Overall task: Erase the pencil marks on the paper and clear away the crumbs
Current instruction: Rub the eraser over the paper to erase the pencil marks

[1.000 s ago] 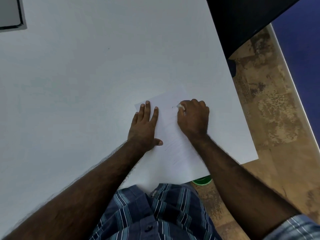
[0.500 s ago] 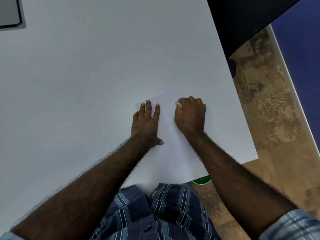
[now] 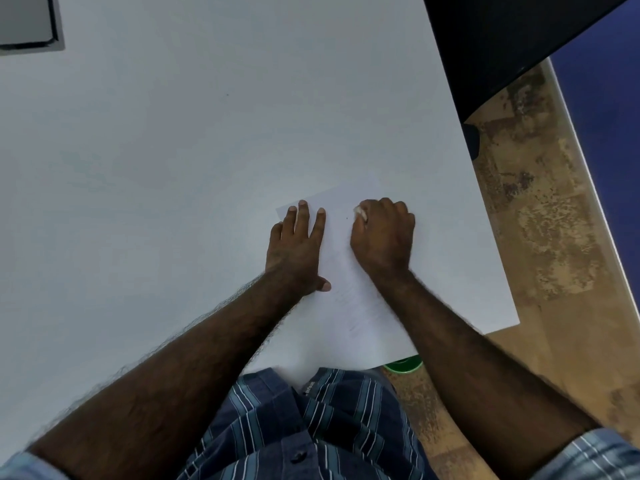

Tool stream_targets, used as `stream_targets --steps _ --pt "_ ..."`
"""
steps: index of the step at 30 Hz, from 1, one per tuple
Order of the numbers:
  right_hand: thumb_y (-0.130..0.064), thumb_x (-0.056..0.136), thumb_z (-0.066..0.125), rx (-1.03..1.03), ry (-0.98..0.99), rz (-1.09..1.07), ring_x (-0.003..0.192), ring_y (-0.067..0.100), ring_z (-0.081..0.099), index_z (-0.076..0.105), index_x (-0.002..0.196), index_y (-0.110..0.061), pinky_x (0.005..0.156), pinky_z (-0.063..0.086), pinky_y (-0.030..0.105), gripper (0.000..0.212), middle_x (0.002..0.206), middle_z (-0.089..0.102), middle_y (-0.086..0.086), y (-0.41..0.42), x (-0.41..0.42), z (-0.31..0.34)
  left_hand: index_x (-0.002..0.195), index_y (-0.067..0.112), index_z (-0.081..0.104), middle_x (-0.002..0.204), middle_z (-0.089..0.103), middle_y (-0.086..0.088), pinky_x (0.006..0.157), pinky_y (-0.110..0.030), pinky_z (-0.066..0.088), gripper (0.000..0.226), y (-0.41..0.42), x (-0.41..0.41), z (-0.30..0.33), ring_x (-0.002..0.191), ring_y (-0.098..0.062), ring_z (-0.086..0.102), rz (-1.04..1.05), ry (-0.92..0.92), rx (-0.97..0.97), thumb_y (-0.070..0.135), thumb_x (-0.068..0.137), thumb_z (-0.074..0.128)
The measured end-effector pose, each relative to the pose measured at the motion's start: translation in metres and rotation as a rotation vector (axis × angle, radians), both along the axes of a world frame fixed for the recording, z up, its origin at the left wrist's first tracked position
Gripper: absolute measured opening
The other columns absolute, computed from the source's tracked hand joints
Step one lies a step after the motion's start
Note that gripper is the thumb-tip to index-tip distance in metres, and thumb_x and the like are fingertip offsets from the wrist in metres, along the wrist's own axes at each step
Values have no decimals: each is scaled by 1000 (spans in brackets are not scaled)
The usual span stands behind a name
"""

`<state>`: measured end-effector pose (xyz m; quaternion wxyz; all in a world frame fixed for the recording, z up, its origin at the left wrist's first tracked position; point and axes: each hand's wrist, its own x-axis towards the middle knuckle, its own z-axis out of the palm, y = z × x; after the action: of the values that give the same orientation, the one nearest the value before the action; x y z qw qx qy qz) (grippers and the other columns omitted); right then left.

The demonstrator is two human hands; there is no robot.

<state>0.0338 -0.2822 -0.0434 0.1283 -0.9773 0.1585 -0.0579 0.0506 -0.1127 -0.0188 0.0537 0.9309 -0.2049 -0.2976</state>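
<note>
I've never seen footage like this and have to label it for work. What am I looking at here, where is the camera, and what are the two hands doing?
No machine here: a person wears a camera on the head, looking down at their own arms. A sheet of paper with faint pencil marks lies on a white table. The left hand lies flat on the paper, fingers straight, pinning it. The right hand is curled around a small white eraser, whose tip shows by the thumb, pressed to the paper. A dark speck lies near it. Something green peeks out under the table edge; I cannot tell what.
</note>
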Motion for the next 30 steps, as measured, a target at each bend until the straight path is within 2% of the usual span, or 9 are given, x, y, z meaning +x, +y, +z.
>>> stream_targets --steps 6,9,12,15,19,21,24,26,30 --pt "-28 102 55 -10 47 281 91 26 59 75 107 -20 80 44 42 22 96 70 1 26 -31 -1 163 20 -18 168 -25 -18 127 -48 8 143 1 0 -4 159 -37 -11 -6 -8 -8 69 72 81" --pt "-24 97 59 -77 10 135 89 31 60 74 100 -20 78 43 43 15 91 69 3 0 -5 -4 162 20 -20 168 -26 -17 128 -48 7 144 1 0 -3 158 -37 -12 -7 -1 -1 66 72 83" --pt "-21 95 60 -53 -24 -24 86 34 59 73 93 -18 76 41 43 13 87 67 5 -16 16 -2 163 20 -20 168 -26 -17 128 -48 6 143 0 0 -1 158 -36 -13 -6 0 5 65 73 83" --pt "-23 98 55 5 -11 31 90 32 59 73 95 -18 80 42 44 19 90 69 4 4 6 3 163 19 -19 168 -26 -17 128 -49 6 143 0 1 -1 158 -37 -13 -6 -1 1 65 73 82" --pt "-29 103 52 5 67 281 92 26 61 76 108 -20 82 44 42 26 97 73 0 30 -17 3 163 20 -18 168 -24 -18 127 -49 7 143 2 1 -3 159 -38 -11 -15 -10 -4 69 72 81" --pt "-28 99 55 -27 45 238 91 28 61 75 105 -21 80 42 42 23 95 72 2 19 -7 0 163 20 -19 168 -25 -18 127 -49 7 143 2 1 -4 159 -37 -11 -13 -7 -2 68 72 81" --pt "-25 94 57 -42 -19 19 89 34 60 74 96 -20 78 42 43 18 90 70 5 -8 19 -2 162 21 -20 168 -26 -16 127 -48 5 144 1 1 -2 158 -36 -13 -7 0 2 66 72 83" --pt "-23 94 59 -9 -41 -51 89 34 61 74 94 -18 79 43 44 16 89 70 5 -12 29 -2 162 21 -20 168 -27 -16 127 -48 5 144 1 1 -2 158 -36 -13 -8 -1 2 66 72 83" --pt "-27 97 56 -7 16 131 91 29 63 75 99 -18 81 47 44 22 94 73 3 16 16 -2 162 21 -20 168 -27 -16 128 -48 5 143 1 1 -1 158 -36 -13 -8 4 5 67 72 82"
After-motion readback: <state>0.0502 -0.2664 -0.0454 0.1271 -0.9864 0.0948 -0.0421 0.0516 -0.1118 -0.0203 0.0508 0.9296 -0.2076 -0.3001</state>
